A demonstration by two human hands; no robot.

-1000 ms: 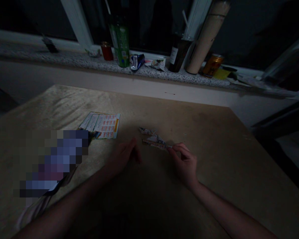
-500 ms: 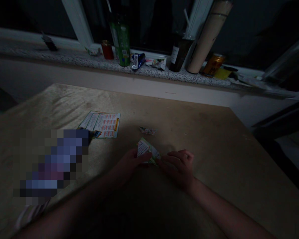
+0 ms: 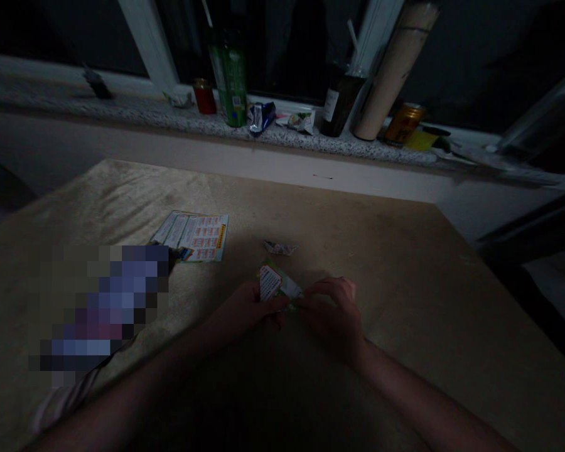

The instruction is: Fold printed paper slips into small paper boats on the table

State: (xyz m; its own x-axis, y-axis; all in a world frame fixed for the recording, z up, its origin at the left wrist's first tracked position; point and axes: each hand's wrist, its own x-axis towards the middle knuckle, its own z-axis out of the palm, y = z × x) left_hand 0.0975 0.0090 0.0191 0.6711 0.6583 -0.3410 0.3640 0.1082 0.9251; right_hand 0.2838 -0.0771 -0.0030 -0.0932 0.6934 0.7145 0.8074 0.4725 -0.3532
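Two bare hands work at one folded paper (image 3: 270, 282) just above the table (image 3: 381, 242), near its middle. The left hand (image 3: 247, 307) grasps it, thumb on top; the right hand (image 3: 334, 314) has curled fingers at its right corner, and whether they pinch it cannot be told. One smaller folded paper boat (image 3: 281, 249) lies just beyond, and one printed leaflet (image 3: 200, 235) lies flat to the left. A pixelated patch (image 3: 117, 295) hides whatever is beside the left forearm. Along the windowsill (image 3: 287, 139) stand one red jar (image 3: 204, 99), one green cup (image 3: 231, 81), one dark cup (image 3: 338, 103), one long tube (image 3: 395, 69) and one gold can (image 3: 405, 123); one blue wrapper (image 3: 262, 117) lies among them. The fingers cover the paper's lower edge.
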